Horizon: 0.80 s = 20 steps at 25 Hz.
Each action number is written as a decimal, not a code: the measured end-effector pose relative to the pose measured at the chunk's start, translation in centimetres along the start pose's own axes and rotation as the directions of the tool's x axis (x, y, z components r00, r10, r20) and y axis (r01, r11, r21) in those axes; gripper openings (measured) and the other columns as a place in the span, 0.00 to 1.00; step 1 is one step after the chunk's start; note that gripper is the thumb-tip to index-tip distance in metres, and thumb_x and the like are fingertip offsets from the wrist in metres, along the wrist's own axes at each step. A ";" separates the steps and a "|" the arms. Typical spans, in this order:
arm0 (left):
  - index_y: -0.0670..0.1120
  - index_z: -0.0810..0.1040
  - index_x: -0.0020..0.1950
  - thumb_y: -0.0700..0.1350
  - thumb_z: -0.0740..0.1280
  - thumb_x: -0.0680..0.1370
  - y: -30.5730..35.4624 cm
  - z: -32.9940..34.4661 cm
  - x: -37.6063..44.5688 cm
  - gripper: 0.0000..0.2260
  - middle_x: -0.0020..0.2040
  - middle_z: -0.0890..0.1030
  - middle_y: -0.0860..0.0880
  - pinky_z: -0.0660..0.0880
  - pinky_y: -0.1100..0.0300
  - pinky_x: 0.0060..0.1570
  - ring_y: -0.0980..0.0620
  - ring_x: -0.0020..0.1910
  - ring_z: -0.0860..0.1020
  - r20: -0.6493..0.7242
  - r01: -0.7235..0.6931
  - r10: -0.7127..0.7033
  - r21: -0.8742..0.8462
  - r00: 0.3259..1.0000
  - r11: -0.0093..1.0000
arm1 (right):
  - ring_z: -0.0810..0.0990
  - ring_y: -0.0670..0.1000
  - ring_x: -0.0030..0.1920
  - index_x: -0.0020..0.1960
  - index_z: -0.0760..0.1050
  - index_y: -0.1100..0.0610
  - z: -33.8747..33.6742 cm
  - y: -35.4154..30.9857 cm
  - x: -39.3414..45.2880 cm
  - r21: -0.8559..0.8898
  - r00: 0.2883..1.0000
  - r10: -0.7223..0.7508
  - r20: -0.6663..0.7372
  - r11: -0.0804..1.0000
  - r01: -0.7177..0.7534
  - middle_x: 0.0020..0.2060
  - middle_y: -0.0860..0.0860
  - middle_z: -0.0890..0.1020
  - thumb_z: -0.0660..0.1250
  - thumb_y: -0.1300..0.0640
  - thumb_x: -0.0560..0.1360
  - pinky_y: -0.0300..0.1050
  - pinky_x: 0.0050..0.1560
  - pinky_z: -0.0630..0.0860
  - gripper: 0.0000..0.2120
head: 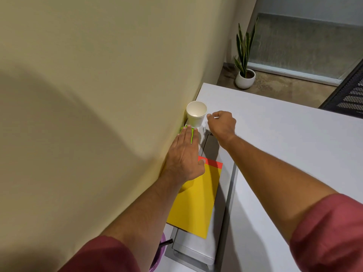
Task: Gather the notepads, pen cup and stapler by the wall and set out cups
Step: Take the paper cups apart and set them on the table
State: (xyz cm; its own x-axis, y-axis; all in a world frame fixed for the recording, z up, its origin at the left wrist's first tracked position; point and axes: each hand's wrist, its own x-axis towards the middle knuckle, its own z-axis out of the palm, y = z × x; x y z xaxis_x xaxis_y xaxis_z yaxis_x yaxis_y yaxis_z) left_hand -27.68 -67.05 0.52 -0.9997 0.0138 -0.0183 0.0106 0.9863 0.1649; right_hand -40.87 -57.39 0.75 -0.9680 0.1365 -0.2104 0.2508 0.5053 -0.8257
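Note:
A white paper cup [196, 114] stands upright against the beige wall on the white table [284, 154]. My left hand [185, 158] lies flat, fingers together, on a bright green object [192, 135] just in front of the cup; most of that object is hidden. A yellow notepad with a red top strip [198, 199] lies beside the wall, its upper corner under my left thumb. My right hand [222, 124] hovers loosely curled just right of the cup, holding nothing visible. A purple cup [157, 258] peeks out beneath my left forearm.
A grey cable trough with a lid [222, 193] runs along the table under the notepad. A potted snake plant [245, 75] stands on the floor past the table's far end. A black mesh chair [349, 95] is at the right.

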 end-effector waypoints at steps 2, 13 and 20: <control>0.42 0.45 0.79 0.59 0.64 0.75 -0.2 0.2 0.3 0.42 0.80 0.47 0.40 0.50 0.49 0.77 0.42 0.79 0.47 0.000 0.000 0.000 -0.005 1.000 1.000 | 0.79 0.58 0.60 0.61 0.79 0.61 0.3 -0.6 0.9 0.032 1.000 0.012 -0.019 0.999 -0.012 0.61 0.56 0.81 0.68 0.50 0.77 0.56 0.62 0.77 0.18; 0.42 0.49 0.79 0.58 0.67 0.73 -0.5 1.1 1.1 0.43 0.80 0.51 0.40 0.54 0.49 0.77 0.42 0.79 0.50 -0.020 0.024 -0.026 -0.081 0.999 0.996 | 0.84 0.57 0.50 0.57 0.79 0.61 2.4 -1.8 2.6 -0.076 0.996 0.067 -0.051 0.995 -0.071 0.52 0.56 0.84 0.72 0.51 0.73 0.48 0.47 0.81 0.17; 0.41 0.52 0.79 0.57 0.67 0.72 -0.9 0.8 0.9 0.42 0.79 0.54 0.40 0.56 0.48 0.76 0.41 0.79 0.53 -0.028 0.023 -0.026 -0.099 0.999 0.995 | 0.84 0.56 0.47 0.54 0.80 0.62 2.6 -1.8 2.9 -0.057 0.992 0.109 -0.058 0.992 -0.112 0.48 0.56 0.84 0.74 0.58 0.70 0.49 0.46 0.83 0.14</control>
State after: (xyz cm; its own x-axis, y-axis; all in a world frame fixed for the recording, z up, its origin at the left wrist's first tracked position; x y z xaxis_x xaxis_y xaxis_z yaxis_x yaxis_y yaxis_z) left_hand -28.53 -67.76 -0.45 -0.9999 -0.0162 0.0056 -0.0142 0.9653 0.2609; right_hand -44.15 -60.08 0.24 -0.9330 0.2398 -0.2685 0.3578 0.5347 -0.7655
